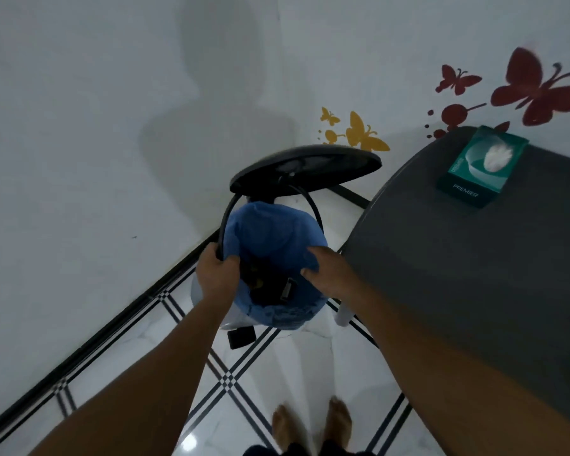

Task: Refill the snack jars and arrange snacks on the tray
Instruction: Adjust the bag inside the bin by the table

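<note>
Below you, on the white tiled floor with black checkered lines [241, 383], stands the round pedal bin lined with a blue plastic bag [277, 245]; every position here is given relative to this bin. Its dark round lid [306, 169] is tilted up at the bin's far side, against the white wall [96, 126]. A thin black hoop [313, 205] arches over the bin's mouth from under the lid. Your left hand [216, 274] is at the bin's left rim, fingers curled closed around the lower end of that hoop. Your right hand [326, 274] is at the bin's right rim, fingers bent and pinching a fold of the blue liner. Inside the bin lie dark scraps and a small pale-edged rectangular item [288, 287]; what these are cannot be told. A black foot pedal [241, 339] projects from the bin's near base. To the bin's right is a dark grey rounded table [458, 258], with a green tissue box [481, 164] near its far edge. Yellow butterfly decals [362, 133] sit on the wall just beyond the lid, red butterfly decals [537, 90] farther right. Your bare feet [310, 426] stand nearer than the bin. Snack jars, snacks and tray do not appear in this view.
</note>
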The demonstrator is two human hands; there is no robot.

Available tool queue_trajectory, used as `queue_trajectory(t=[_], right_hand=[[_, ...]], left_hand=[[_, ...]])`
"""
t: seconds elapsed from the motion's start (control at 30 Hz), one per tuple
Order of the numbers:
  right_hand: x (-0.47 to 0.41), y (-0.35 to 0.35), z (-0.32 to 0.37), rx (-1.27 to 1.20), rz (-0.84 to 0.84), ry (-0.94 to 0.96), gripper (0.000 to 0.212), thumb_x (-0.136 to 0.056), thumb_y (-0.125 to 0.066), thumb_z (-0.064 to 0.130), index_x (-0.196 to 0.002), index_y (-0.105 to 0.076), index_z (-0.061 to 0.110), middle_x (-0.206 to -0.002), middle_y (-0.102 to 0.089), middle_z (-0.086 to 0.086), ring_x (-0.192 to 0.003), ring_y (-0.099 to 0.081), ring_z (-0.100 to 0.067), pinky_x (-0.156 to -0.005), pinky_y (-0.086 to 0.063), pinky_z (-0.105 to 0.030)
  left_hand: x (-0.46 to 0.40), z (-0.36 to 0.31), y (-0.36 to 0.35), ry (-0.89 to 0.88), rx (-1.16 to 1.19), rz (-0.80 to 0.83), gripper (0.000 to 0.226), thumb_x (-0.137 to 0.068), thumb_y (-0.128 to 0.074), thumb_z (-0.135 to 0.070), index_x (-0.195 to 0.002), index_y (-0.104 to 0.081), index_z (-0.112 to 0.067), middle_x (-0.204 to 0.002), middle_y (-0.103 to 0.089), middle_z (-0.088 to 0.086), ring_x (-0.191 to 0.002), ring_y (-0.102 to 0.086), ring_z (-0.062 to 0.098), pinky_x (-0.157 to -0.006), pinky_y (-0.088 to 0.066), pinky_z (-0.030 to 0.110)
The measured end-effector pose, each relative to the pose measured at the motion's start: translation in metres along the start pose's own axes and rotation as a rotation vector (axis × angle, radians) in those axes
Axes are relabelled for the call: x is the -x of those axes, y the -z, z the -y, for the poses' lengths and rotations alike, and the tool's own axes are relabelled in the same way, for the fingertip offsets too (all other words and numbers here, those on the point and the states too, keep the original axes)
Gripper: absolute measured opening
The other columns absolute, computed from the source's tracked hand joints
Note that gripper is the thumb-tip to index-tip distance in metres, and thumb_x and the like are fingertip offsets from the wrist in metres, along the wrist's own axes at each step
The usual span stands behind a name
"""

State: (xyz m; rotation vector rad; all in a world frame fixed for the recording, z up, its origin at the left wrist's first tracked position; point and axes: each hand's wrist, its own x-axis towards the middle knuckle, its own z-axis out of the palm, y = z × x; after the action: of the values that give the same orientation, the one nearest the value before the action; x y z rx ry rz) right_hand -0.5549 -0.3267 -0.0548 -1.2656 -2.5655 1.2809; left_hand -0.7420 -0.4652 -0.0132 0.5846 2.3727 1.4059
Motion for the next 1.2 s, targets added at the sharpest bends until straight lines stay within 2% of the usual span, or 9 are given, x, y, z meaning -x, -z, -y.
queue_trajectory(t=[0.1, 0.2, 0.3, 0.57, 0.67, 0.8, 0.93, 1.07, 1.2], right_hand=[[0.043, -0.014, 0.021, 0.117, -0.013, -0.036, 0.057, -0.097, -0.058, 0.038, -0.143, -0.040, 0.010, -0.137, -0.052, -0.015, -0.120, -0.055, -0.035, -0.096, -0.050, -0.047], [0.092, -0.030, 0.033, 0.243, -0.200, -0.142, 0.067, -0.097, -0.054, 0.042, -0.148, -0.031, 0.005, -0.135, -0.055, -0.018, -0.117, -0.059, -0.035, -0.092, -0.052, -0.044], [0.134, -0.042, 0.031, 0.107, -0.298, -0.266, 0.073, -0.096, -0.059, 0.041, -0.149, -0.027, 0.001, -0.143, -0.051, -0.018, -0.126, -0.056, -0.035, -0.099, -0.050, -0.044], [0.346, -0.055, 0.001, -0.193, -0.520, -0.503, 0.064, -0.098, -0.058, 0.034, -0.145, -0.031, 0.001, -0.137, -0.056, -0.021, -0.122, -0.058, -0.039, -0.095, -0.050, -0.046], [0.446, -0.034, -0.033, -0.216, -0.623, -0.612, 0.050, -0.098, -0.056, 0.030, -0.135, -0.040, 0.000, -0.133, -0.059, -0.024, -0.121, -0.059, -0.040, -0.093, -0.048, -0.044], [0.566, -0.004, -0.084, -0.228, -0.675, -0.750, 0.045, -0.096, -0.055, 0.029, -0.130, -0.051, 0.001, -0.131, -0.060, -0.021, -0.119, -0.059, -0.040, -0.092, -0.050, -0.044], [0.694, 0.014, -0.138, -0.208, -0.703, -0.858, 0.039, -0.094, -0.058, 0.032, -0.122, -0.062, 0.005, -0.121, -0.067, -0.015, -0.109, -0.064, -0.035, -0.079, -0.049, -0.037], [0.841, 0.019, -0.203, -0.256, -0.856, -1.034, 0.041, -0.095, -0.059, 0.037, -0.125, -0.061, 0.010, -0.123, -0.064, -0.013, -0.112, -0.063, -0.035, -0.079, -0.044, -0.035], [0.985, 0.025, -0.270, -0.301, -0.969, -1.145, 0.037, -0.097, -0.057, 0.029, -0.123, -0.060, 0.005, -0.122, -0.063, -0.018, -0.111, -0.062, -0.037, -0.088, -0.050, -0.040]], left_hand=[[0.034, 0.007, 0.045, 0.038, 0.034, 0.015, 0.022, -0.076, -0.059, -0.005, -0.067, -0.044, -0.019, -0.063, -0.048, -0.004, -0.054, -0.042, 0.011, -0.050, -0.037, 0.028], [0.071, 0.018, 0.084, 0.052, 0.056, 0.067, 0.021, -0.075, -0.059, -0.001, -0.068, -0.047, -0.017, -0.056, -0.050, -0.009, -0.052, -0.046, 0.009, -0.046, -0.040, 0.027], [0.100, 0.023, 0.105, 0.053, 0.088, 0.139, 0.022, -0.076, -0.060, 0.003, -0.071, -0.052, -0.017, -0.054, -0.054, -0.013, -0.056, -0.051, 0.012, -0.047, -0.044, 0.027], [0.253, 0.005, 0.129, -0.021, 0.161, 0.459, 0.016, -0.073, -0.060, 0.007, -0.082, -0.057, -0.005, -0.081, -0.063, 0.013, -0.075, -0.062, 0.028, -0.066, -0.054, 0.043], [0.328, -0.022, 0.112, -0.033, 0.178, 0.625, 0.014, -0.076, -0.059, 0.009, -0.088, -0.059, 0.000, -0.084, -0.062, 0.016, -0.077, -0.062, 0.030, -0.065, -0.053, 0.041], [0.420, -0.062, 0.078, -0.058, 0.140, 0.811, 0.021, -0.075, -0.059, 0.011, -0.074, -0.054, -0.009, -0.074, -0.063, 0.009, -0.069, -0.063, 0.027, -0.053, -0.050, 0.029], [0.521, -0.097, 0.030, -0.111, 0.058, 1.032, 0.020, -0.075, -0.058, 0.009, -0.081, -0.065, -0.008, -0.081, -0.073, 0.009, -0.076, -0.070, 0.028, -0.062, -0.055, 0.033], [0.659, -0.135, -0.032, -0.246, -0.047, 1.275, 0.014, -0.074, -0.060, 0.002, -0.086, -0.063, -0.006, -0.086, -0.066, 0.015, -0.081, -0.066, 0.030, -0.070, -0.051, 0.040], [0.807, -0.162, -0.100, -0.356, -0.114, 1.421, 0.018, -0.075, -0.061, 0.000, -0.093, -0.062, -0.005, -0.086, -0.066, 0.015, -0.080, -0.067, 0.030, -0.065, -0.052, 0.035]])
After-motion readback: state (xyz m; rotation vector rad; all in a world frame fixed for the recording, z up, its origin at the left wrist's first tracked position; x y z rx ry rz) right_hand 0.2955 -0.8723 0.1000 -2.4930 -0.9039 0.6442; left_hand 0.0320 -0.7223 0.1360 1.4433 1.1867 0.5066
